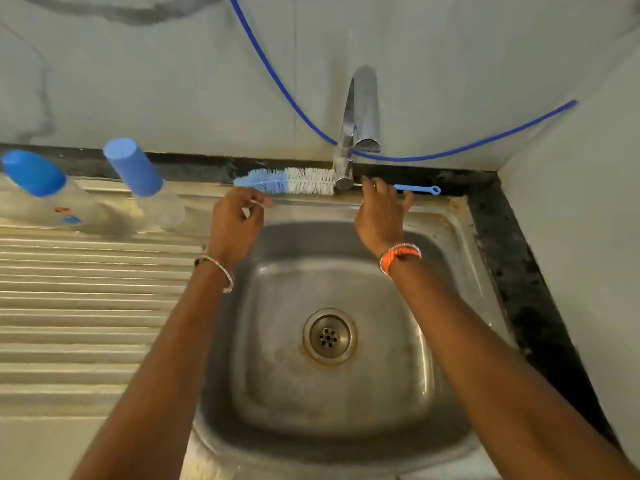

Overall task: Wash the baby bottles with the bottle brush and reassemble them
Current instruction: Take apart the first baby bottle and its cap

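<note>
The steel sink is filling the middle of the view, its ribbed draining surface stretching off to the left, and both arms are reaching across the basin toward the back ledge. Two baby bottles with blue caps, one far left and one nearer the basin, are standing on that surface, well apart from either hand and still assembled, so the washing is looking not yet begun.

The bottle brush is lying along the ledge just behind the basin, its long axis running left to right: bristle head to the left, thin blue handle and loop to the right, passing by the foot of the tap.

The left hand is sitting just below the bristle tip, fingers curling loosely with thumb and forefinger close together; whether they are pinching anything I cannot tell. The right hand is lying over the wire shaft beside the handle, fingers half spread, and appears nearer to a usable grip.
</note>
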Tool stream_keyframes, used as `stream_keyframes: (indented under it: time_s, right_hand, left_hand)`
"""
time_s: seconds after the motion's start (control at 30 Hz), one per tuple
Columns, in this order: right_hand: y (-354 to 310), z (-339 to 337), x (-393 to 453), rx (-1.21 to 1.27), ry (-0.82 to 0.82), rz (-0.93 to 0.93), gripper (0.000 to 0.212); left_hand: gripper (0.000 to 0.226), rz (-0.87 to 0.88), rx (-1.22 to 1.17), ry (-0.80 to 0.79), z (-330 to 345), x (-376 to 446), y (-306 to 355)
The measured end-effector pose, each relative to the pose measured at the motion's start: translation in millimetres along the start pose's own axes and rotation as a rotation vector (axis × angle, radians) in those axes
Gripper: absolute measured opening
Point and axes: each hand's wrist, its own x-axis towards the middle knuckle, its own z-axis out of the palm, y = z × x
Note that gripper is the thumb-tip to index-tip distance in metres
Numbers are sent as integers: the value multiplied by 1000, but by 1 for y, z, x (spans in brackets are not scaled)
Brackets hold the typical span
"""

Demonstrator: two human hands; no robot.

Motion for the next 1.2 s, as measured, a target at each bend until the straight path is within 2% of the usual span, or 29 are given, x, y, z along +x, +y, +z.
stream_keyframes:
  time_s: [0.17,0.4,0.53,0.67,0.77,0.87,1.0,1.13,1.2]
  right_hand:
    - [-1,19,42,69,24,-35,19]
    - [-2,15,20,111,120,-31,18]
    - [-12,5,-22,188,206,15,27]
    - [-27,-10,-72,278,125,75,27]
    - [-34,-21,-108,294,109,80,27]
    - [-23,-32,-147,310,178,138,26]
    - [21,-56,-172,304,256,280,22]
    - [80,-86,-182,192,266,464,20]
    - [107,-93,-189,137,297,574,20]
  left_hand:
    - [29,-26,-42,21,18,23,-4]
    - [31,-73,-50,-6,20,-7,-9]
    - [34,-212,-180,-58,11,-40,-11]
    - [28,-337,-248,-146,9,-67,4]
    - [27,-310,-239,-199,12,-86,16]
    - [28,-270,-219,-271,20,-109,25]
    - [27,-201,-172,-461,52,-130,54]
    - [14,-64,-147,-639,111,-137,111]
    - [20,-19,-145,-697,142,-140,139]
